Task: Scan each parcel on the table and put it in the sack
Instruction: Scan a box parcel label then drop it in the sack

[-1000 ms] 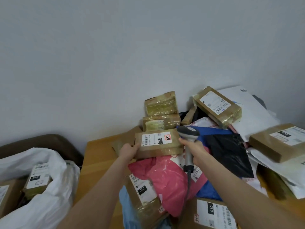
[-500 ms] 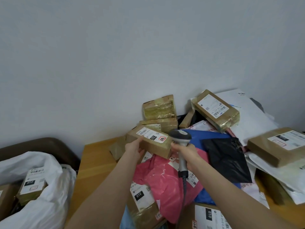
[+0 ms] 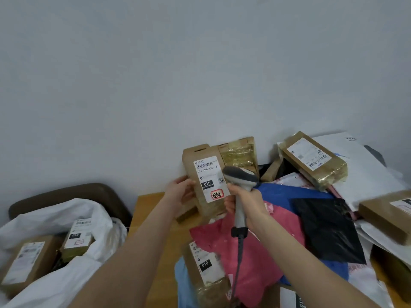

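My left hand (image 3: 181, 194) grips a brown cardboard parcel (image 3: 200, 174) by its left edge and holds it upright above the table, its white label facing me. My right hand (image 3: 246, 203) holds a grey barcode scanner (image 3: 240, 178) by the handle, its head right in front of the label's lower right part. A white sack (image 3: 73, 221) sits open at the lower left with two labelled brown parcels (image 3: 24, 263) inside. Several more parcels lie heaped on the wooden table (image 3: 151, 210).
A pink mailer (image 3: 262, 258), a black bag (image 3: 327, 232), a blue mailer (image 3: 280, 194) and white envelopes (image 3: 364, 172) fill the right of the table. Taped boxes (image 3: 311, 158) lean on the wall. A dark brown chair back (image 3: 73, 193) stands behind the sack.
My left hand lifted the brown parcel off the pile and turned it upright with its label towards me. The scanner rose with it and stayed close to the label.
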